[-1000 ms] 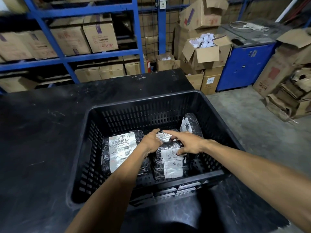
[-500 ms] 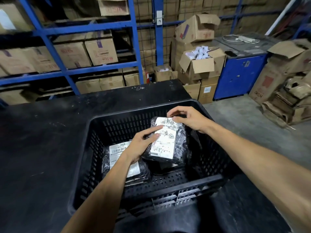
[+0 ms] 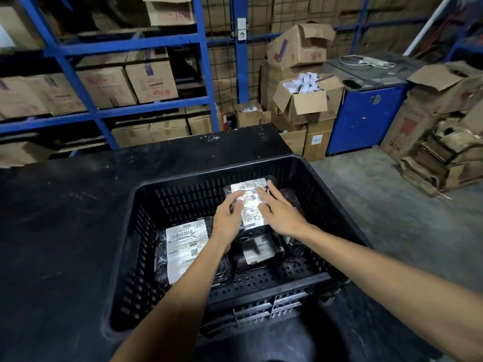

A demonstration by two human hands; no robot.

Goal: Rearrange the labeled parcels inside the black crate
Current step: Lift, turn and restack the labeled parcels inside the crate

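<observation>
The lone head-worn camera looks forward and steeply down, close over the black crate [image 3: 337, 202].

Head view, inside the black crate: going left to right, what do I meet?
Crate's left wall → big-label parcel → left hand → right hand → crate's right wall.

Open crate [image 3: 167, 184] top; parcels [image 3: 183, 249] crowding floor.
</observation>
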